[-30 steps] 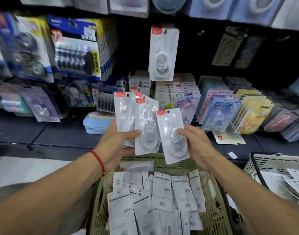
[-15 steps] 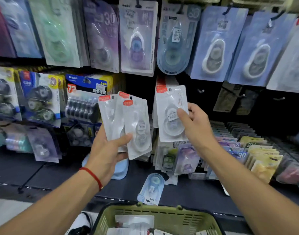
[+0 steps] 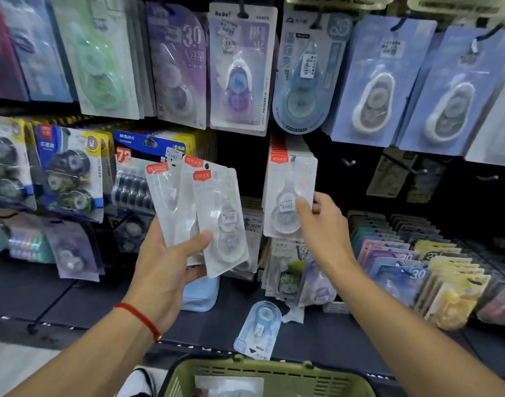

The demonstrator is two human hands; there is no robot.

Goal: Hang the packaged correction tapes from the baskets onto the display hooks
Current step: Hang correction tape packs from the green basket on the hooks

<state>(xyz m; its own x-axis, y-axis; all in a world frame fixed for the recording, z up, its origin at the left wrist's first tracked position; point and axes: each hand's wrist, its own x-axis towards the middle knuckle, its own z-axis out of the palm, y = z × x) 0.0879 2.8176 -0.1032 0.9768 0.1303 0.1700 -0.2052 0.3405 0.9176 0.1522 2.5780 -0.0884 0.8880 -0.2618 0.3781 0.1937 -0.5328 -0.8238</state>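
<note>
My left hand (image 3: 171,265) grips a fan of three clear correction tape packs with red top labels (image 3: 208,216), held upright in front of the display. My right hand (image 3: 321,224) pinches one more pack (image 3: 288,196) by its lower right side, thumb on its front. That pack sits against a stack of like packs hanging on a hook at the middle of the wall; the hook itself is hidden behind the pack's top. The green basket (image 3: 245,371) is at the bottom edge, with a white pack partly visible inside.
Rows of other packaged tapes hang above (image 3: 239,70) and at the left (image 3: 70,173). Several bare hooks (image 3: 417,170) stick out at the right. Stacked packs (image 3: 411,276) lie on the dark shelf, and a loose blue pack (image 3: 259,330) rests near its front edge.
My right hand has carried its pack up from over the basket to the stack hanging on the wall. My left hand rose with its three packs. The view tilted upward.
</note>
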